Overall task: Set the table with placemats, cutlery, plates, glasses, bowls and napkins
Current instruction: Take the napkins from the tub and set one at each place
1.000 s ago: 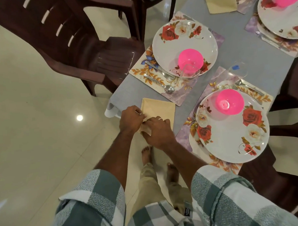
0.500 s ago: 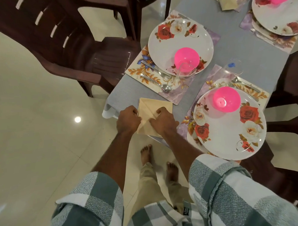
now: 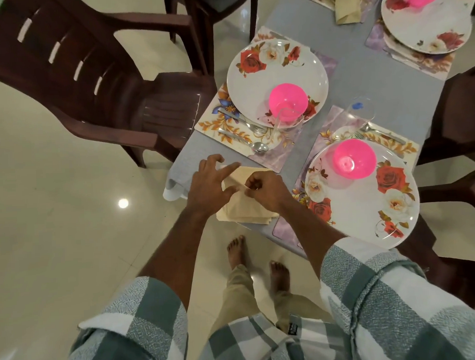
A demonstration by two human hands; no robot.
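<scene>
Napkin (image 3: 240,212) under both hands' fingers (image 3: 231,167)

A home dining room: laid table (image 3: 384,72), plastic chairs (image 3: 96,85)

You have the beige napkin (image 3: 246,214) folded in layers at the near corner of the desk (image 3: 373,73), one end over the edge. It lies between two floral placemats, each carrying a rose-patterned plate (image 3: 270,75) and a pink bowl (image 3: 288,101).
</scene>
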